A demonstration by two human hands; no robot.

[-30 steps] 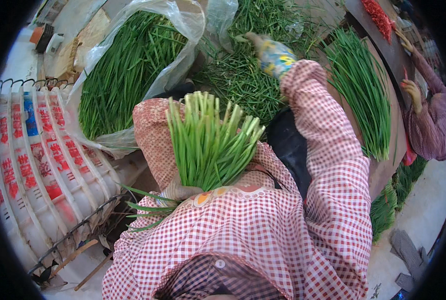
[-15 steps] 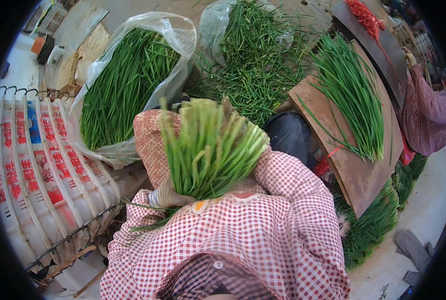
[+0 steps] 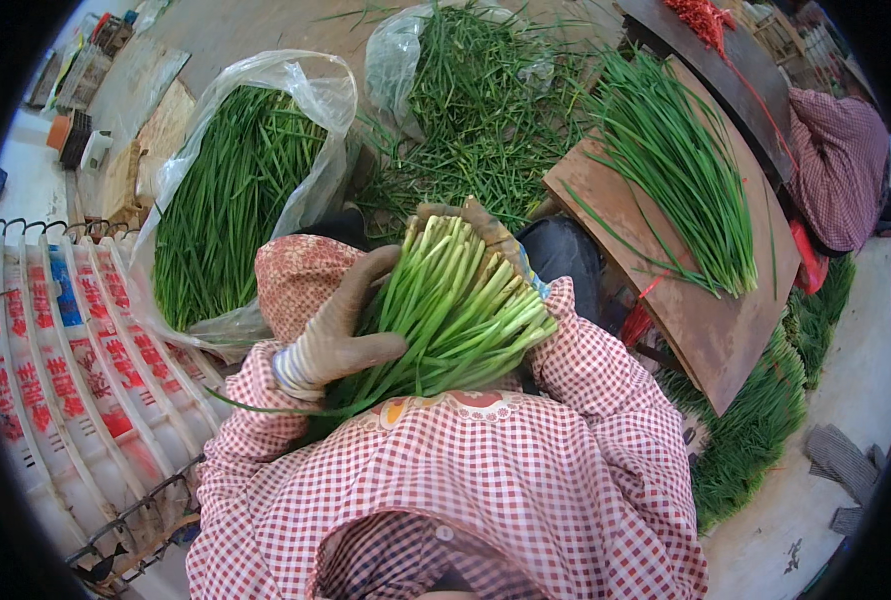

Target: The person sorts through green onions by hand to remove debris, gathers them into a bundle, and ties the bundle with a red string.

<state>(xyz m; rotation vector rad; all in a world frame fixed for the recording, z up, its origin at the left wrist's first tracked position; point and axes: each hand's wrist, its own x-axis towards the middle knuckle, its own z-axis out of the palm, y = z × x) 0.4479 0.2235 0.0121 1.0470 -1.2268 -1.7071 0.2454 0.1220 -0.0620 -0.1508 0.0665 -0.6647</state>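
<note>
A bunch of garlic chives (image 3: 446,310) lies across my lap, pale cut stem ends toward the upper right and green leaves toward the lower left. My left hand (image 3: 341,335), in a grey-brown glove with a striped cuff, grips the left side, its thumb across the near side and fingers on the far side. Behind the stem ends, my right hand (image 3: 491,235), also gloved, cups the far side of the bunch; the stems hide much of it. One long leaf trails out by my left wrist.
A clear plastic bag (image 3: 316,190) full of chives stands at left, beside a white ribbed crate (image 3: 76,350). Loose leaves (image 3: 496,120) heap ahead. Chives (image 3: 681,180) lie on a brown board (image 3: 726,350) at right, with bundles (image 3: 746,450) below it. A co-worker's checked sleeve (image 3: 841,150) shows far right.
The bunch has come to a steadier, lower tilt with its stem ends turned right. My left hand has moved up its side, and my right hand now shows at the far side.
</note>
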